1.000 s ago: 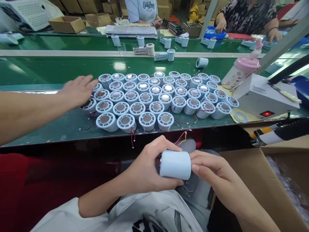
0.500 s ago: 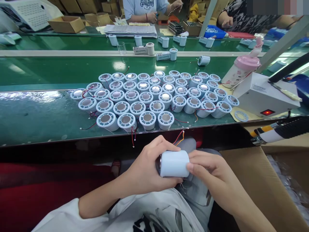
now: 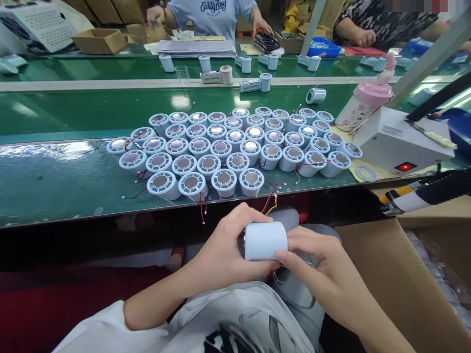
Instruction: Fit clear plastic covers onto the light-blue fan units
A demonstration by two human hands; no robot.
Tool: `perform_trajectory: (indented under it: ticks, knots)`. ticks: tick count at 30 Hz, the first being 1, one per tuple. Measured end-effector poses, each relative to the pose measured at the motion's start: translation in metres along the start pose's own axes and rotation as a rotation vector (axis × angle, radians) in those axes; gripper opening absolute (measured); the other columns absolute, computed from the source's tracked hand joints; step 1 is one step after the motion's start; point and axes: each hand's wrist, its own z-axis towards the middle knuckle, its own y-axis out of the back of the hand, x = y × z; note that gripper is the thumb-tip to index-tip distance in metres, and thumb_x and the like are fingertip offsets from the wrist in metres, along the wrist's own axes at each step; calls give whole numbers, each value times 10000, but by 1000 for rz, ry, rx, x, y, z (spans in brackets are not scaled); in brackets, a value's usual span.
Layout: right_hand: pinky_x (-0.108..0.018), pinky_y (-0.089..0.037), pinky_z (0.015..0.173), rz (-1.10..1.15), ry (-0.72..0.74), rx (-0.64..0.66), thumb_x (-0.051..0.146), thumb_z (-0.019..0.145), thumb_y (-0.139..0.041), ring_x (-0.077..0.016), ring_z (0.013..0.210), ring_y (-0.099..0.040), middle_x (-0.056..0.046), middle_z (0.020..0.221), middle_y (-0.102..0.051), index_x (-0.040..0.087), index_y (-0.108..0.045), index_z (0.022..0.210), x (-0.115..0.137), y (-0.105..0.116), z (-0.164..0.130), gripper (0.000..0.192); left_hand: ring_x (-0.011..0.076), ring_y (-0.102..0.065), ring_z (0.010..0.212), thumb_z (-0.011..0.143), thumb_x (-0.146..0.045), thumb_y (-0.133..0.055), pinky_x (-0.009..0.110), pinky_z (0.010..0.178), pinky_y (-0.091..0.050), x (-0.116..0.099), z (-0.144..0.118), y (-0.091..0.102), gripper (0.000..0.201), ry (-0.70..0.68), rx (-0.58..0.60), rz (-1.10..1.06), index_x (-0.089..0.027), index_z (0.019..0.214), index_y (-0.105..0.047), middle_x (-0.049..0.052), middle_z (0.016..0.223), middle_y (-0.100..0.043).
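Note:
A light-blue cylindrical fan housing lies on its side between my hands, below the table's front edge. My left hand wraps around its left end, fingers on top and thumb underneath, where a dark shiny end face partly shows. Red and yellow wires stick out above my left fingers. At the right end, my right hand holds the rim, its thumb on the lower edge and its fingertips hidden behind the end. Several similar housings with round metallic centres stand in rows on the green table just ahead.
A white box with a lit red switch and a pink-lidded cup stand at right. Below them are a hose-like tool and an open carton. Co-workers sit across the belt, which carries handheld fan parts.
The housing has risen slightly in my hands. My right thumb has slid left along its lower edge. Across the belt, a co-worker's hands have moved apart and one reaches down to the table.

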Motion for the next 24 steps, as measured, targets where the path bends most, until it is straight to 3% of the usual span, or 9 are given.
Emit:
perform_trajectory:
  ticks: [3, 6, 9, 12, 14, 17, 19, 21, 24]
  knots:
    - [-294, -372, 645, 206, -66, 3, 310, 920, -488, -171, 693, -513, -20, 704, -626, 195, -646, 622, -13, 7, 0, 356, 149, -563, 834, 627, -329, -834, 240, 666, -430, 0, 0, 1, 504, 12, 26, -36, -228, 1050, -581, -1, 980, -556]
    - [-276, -440, 713, 604, -182, -176, 434, 891, -527, -180, 787, -562, -15, 790, -625, 212, -667, 679, -41, 18, -3, 338, 166, -562, 876, 640, -358, -832, 245, 677, -433, 1, -1, 2, 521, 51, 34, -100, -238, 1071, -565, 12, 1025, -554]
    - [-297, -505, 802, 969, -410, -314, 535, 830, -600, -213, 969, -618, -28, 972, -672, 223, -701, 789, -75, 24, -12, 330, 158, -551, 887, 661, -309, -820, 247, 713, -441, 3, -1, 1, 515, 106, 60, -181, -244, 1092, -545, 18, 1072, -545]
    - [-350, -504, 922, 1190, -574, -220, 548, 782, -676, -247, 1062, -640, -92, 1062, -710, 192, -681, 717, -103, 21, -27, 362, 139, -546, 866, 633, -294, -835, 235, 726, -453, 9, 2, -5, 600, 188, 85, -350, -242, 1135, -511, 16, 1076, -539]
    - [-385, -491, 970, 1222, -562, -153, 587, 791, -651, -256, 1059, -655, -124, 1063, -720, 191, -657, 678, -116, 17, -37, 412, 143, -569, 837, 595, -388, -846, 222, 661, -470, 17, 8, -11, 706, 265, 71, -564, -240, 1181, -482, 23, 1069, -539]
    - [-425, -558, 853, 1126, -411, -150, 626, 839, -547, -278, 1013, -675, -107, 1082, -704, 229, -660, 777, -121, 17, -48, 418, 137, -584, 624, 725, -636, -638, 205, 444, -427, 30, 22, -23, 626, 499, 87, -942, -182, 1138, -520, 40, 896, -588]
    - [-420, -586, 744, 922, -262, -182, 601, 838, -560, -300, 995, -673, -95, 1151, -651, 264, -664, 911, -115, 22, -52, 360, 130, -549, 497, 847, -643, -438, 187, 350, -351, 37, 32, -30, 558, 691, 206, -1056, -124, 1000, -577, 51, 723, -594]
    - [-425, -582, 771, 545, -95, -229, 527, 834, -617, -317, 1049, -638, -98, 1233, -560, 288, -661, 1056, -105, 28, -52, 330, 119, -526, 449, 880, -568, -424, 167, 316, -313, 42, 42, -35, 480, 774, 338, -1017, -117, 902, -586, 41, 636, -578]
    - [-455, -536, 896, -124, 162, -285, 358, 854, -645, -317, 1121, -575, -119, 1254, -467, 285, -609, 1253, -87, 34, -47, 407, 91, -469, 410, 847, -470, -538, 154, 293, -285, 41, 53, -38, 332, 734, 423, -925, -144, 887, -587, 3, 625, -562]
